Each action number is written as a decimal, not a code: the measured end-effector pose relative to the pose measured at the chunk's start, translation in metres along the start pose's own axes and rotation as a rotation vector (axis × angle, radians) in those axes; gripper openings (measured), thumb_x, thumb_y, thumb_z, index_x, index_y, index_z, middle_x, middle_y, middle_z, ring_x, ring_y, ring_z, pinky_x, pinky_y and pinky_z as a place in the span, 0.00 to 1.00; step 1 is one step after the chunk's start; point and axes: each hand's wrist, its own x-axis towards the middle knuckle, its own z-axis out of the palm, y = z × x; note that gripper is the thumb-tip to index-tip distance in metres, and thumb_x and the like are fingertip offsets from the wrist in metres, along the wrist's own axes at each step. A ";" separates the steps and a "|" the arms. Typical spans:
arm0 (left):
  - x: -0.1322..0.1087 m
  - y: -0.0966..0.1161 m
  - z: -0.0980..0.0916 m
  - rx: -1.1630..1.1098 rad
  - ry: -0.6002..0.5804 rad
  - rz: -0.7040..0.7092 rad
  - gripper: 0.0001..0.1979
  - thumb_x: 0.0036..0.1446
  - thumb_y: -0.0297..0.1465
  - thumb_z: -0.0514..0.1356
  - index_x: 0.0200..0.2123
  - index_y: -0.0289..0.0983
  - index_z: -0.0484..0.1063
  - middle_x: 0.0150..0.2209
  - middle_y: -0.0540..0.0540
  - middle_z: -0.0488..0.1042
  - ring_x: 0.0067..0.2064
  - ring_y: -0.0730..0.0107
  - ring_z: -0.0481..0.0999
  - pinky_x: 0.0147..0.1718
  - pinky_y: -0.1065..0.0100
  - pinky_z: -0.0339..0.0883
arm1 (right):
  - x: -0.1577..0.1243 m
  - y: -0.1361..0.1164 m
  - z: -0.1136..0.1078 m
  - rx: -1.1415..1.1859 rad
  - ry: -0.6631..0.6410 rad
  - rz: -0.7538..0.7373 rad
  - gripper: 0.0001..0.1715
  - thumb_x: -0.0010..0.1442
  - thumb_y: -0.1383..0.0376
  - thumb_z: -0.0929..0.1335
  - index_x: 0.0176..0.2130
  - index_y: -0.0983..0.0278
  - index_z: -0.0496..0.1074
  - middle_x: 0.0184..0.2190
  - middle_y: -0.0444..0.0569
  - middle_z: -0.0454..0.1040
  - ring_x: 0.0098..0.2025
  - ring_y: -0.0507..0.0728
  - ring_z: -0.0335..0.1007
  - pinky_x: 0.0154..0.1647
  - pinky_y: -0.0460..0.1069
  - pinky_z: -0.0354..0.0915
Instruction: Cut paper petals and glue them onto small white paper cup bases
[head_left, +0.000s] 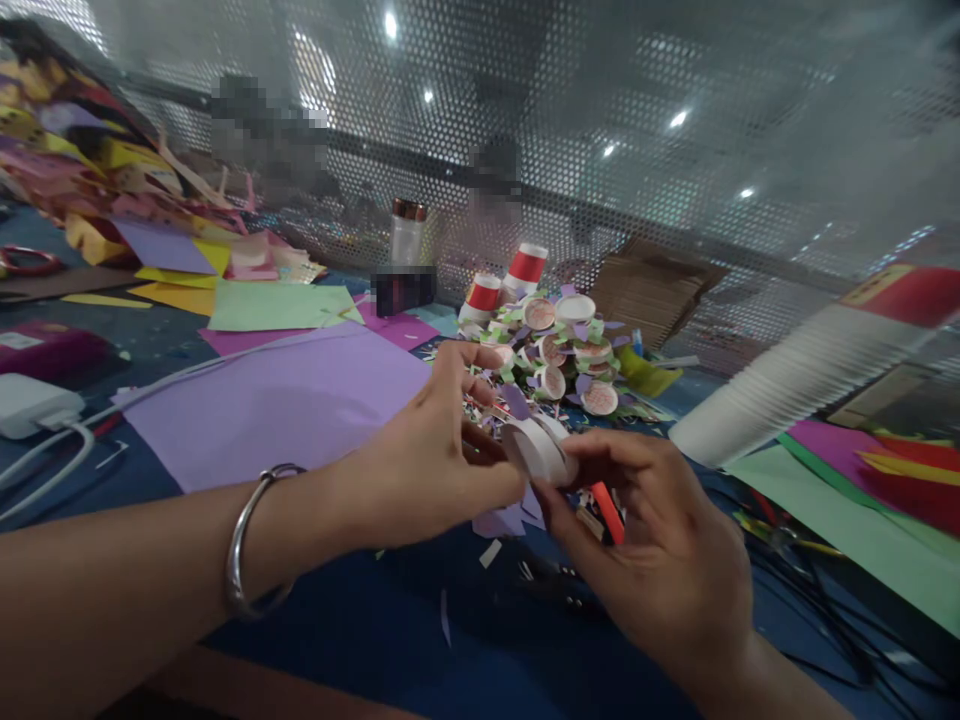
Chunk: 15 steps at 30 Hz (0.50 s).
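Near the middle, my right hand (660, 545) pinches a short white paper-cup bottom (536, 450) between thumb and fingers. It is tilted, its round face turned to the left, and a small purple paper piece (516, 402) stands up at its top. My left hand (420, 455) is beside it, fingers curved and apart, with the thumb tip close to the white rim; whether it touches cannot be made out. Just beyond lies a heap of cut cup bottoms (551, 382) with green and purple paper bits. Part of an orange-red object (609, 512) shows behind my right hand.
A purple sheet (292, 400) lies left, beside white cables (82, 440). Two red-and-white cups (527, 266) stand behind the heap. At right are a long leaning stack of paper cups (795, 360), coloured sheets (870, 540) and black cables (817, 600). A perforated metal screen (555, 210) closes the back.
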 end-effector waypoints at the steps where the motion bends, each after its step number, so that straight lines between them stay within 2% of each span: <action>1: 0.002 0.002 0.000 -0.090 0.009 -0.091 0.35 0.49 0.29 0.67 0.55 0.43 0.51 0.52 0.41 0.67 0.39 0.66 0.79 0.36 0.60 0.78 | 0.000 0.001 -0.001 -0.031 -0.003 -0.050 0.18 0.61 0.69 0.72 0.50 0.56 0.68 0.39 0.46 0.77 0.36 0.56 0.77 0.39 0.53 0.75; 4: 0.005 0.004 0.003 -0.344 -0.082 -0.303 0.24 0.54 0.29 0.66 0.51 0.40 0.59 0.43 0.45 0.74 0.39 0.67 0.80 0.42 0.60 0.76 | 0.001 0.003 -0.003 -0.110 -0.031 -0.198 0.20 0.62 0.72 0.70 0.51 0.56 0.66 0.41 0.48 0.78 0.40 0.58 0.78 0.44 0.54 0.75; 6: 0.006 0.005 0.003 -0.480 -0.192 -0.358 0.14 0.55 0.26 0.64 0.45 0.38 0.67 0.39 0.47 0.77 0.40 0.70 0.80 0.45 0.64 0.74 | 0.003 0.003 -0.004 -0.134 -0.051 -0.263 0.21 0.62 0.73 0.70 0.52 0.57 0.65 0.42 0.49 0.79 0.44 0.59 0.78 0.48 0.55 0.75; 8: 0.006 0.004 0.004 -0.563 -0.253 -0.364 0.07 0.55 0.25 0.64 0.39 0.36 0.73 0.39 0.46 0.79 0.40 0.72 0.79 0.47 0.67 0.72 | 0.004 0.003 -0.006 -0.140 -0.068 -0.302 0.23 0.62 0.74 0.70 0.53 0.58 0.65 0.42 0.49 0.79 0.46 0.59 0.77 0.50 0.55 0.74; 10: 0.006 0.004 0.003 -0.619 -0.264 -0.340 0.05 0.54 0.24 0.64 0.37 0.34 0.77 0.39 0.45 0.80 0.42 0.72 0.79 0.51 0.67 0.71 | 0.005 0.004 -0.008 -0.143 -0.075 -0.320 0.24 0.62 0.74 0.70 0.54 0.58 0.64 0.42 0.50 0.79 0.46 0.60 0.77 0.50 0.56 0.74; 12: 0.006 0.005 0.002 -0.667 -0.266 -0.308 0.07 0.55 0.23 0.64 0.38 0.35 0.79 0.40 0.45 0.81 0.44 0.71 0.79 0.55 0.67 0.69 | 0.006 0.006 -0.009 -0.150 -0.076 -0.335 0.24 0.62 0.74 0.70 0.54 0.59 0.65 0.42 0.50 0.79 0.46 0.60 0.77 0.50 0.57 0.74; 15: 0.005 0.005 0.002 -0.688 -0.278 -0.301 0.10 0.57 0.25 0.65 0.43 0.35 0.79 0.40 0.46 0.81 0.43 0.74 0.79 0.51 0.71 0.68 | 0.007 0.007 -0.010 -0.163 -0.044 -0.399 0.21 0.62 0.76 0.70 0.52 0.62 0.68 0.42 0.50 0.79 0.47 0.59 0.77 0.52 0.55 0.73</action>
